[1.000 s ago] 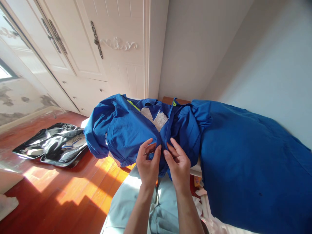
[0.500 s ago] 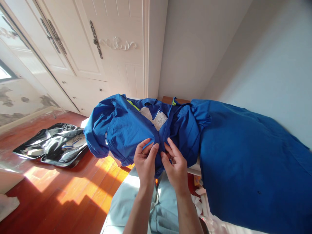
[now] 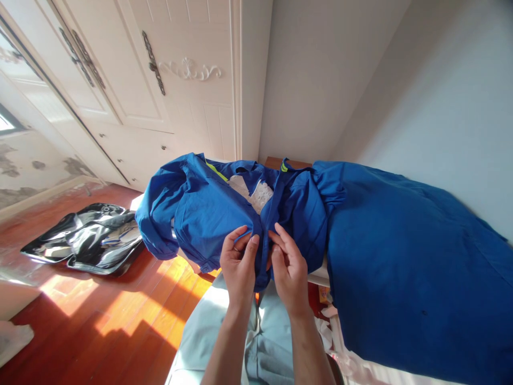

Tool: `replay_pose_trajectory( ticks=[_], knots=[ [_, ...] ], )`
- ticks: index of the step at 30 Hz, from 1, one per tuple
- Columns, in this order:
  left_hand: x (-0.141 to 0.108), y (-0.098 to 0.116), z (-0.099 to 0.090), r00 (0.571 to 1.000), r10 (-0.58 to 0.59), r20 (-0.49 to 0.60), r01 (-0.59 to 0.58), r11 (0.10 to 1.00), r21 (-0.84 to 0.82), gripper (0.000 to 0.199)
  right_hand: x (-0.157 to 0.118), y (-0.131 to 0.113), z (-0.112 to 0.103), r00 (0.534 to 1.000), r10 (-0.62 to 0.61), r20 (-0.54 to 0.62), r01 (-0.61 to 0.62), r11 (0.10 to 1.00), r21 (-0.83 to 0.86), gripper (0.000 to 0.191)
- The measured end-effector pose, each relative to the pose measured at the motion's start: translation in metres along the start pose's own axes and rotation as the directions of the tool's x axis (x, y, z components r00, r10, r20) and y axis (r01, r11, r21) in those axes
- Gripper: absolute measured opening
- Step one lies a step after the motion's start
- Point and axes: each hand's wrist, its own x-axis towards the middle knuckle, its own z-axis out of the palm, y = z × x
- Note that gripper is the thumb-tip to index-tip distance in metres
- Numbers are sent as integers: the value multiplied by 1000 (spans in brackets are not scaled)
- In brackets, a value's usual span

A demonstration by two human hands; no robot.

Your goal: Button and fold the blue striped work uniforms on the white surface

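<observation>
A blue jacket (image 3: 212,208) with yellow-green trim lies spread in front of me, its collar end away from me and its front edges meeting in a V. My left hand (image 3: 239,262) pinches the left front edge between thumb and fingers. On the other front edge is my right hand (image 3: 289,267), fingers curled behind the cloth and thumb slightly lifted off it. White lace-like cloth (image 3: 261,197) shows in the neck opening. What lies under the jacket is mostly hidden. A larger blue cloth (image 3: 401,256) lies right beside it.
An open black suitcase (image 3: 104,256) with things inside lies on the red wooden floor (image 3: 132,331) at left. A cream wardrobe (image 3: 200,107) stands behind, next to a pale wall (image 3: 441,107). Papers (image 3: 324,332) and a small orange box (image 3: 324,294) sit low at right.
My right thumb has come away from the front edge, and the two edges lie slightly differently between my hands. My left hand stays in nearly the same place. The view has shifted slightly.
</observation>
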Motion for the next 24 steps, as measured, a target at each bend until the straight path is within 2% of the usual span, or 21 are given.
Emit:
replay_pose_trajectory(
  ticks=[5, 11, 16, 20, 24],
  knots=[
    [1, -2, 0, 998, -38, 43, 40, 997, -62, 41, 14, 0, 9, 993, 53, -104, -46, 997, 69, 44],
    [10, -1, -6, 974, -175, 147, 200, 963, -180, 44, 18, 0, 14, 992, 123, -25, -120, 989, 88, 56],
    [12, 3, -8, 961, -244, 131, 268, 940, -210, 41, 17, 3, 16, 1000, 4, -18, -6, 997, -77, 51],
    [11, 5, -5, 972, -221, 83, 234, 950, -209, 37, 18, 3, 15, 996, -91, 14, 92, 981, -173, 48],
    [12, 4, -5, 982, -179, 59, 186, 966, -178, 47, 20, 3, 14, 988, -132, 75, 143, 973, -179, 47]
  ],
)
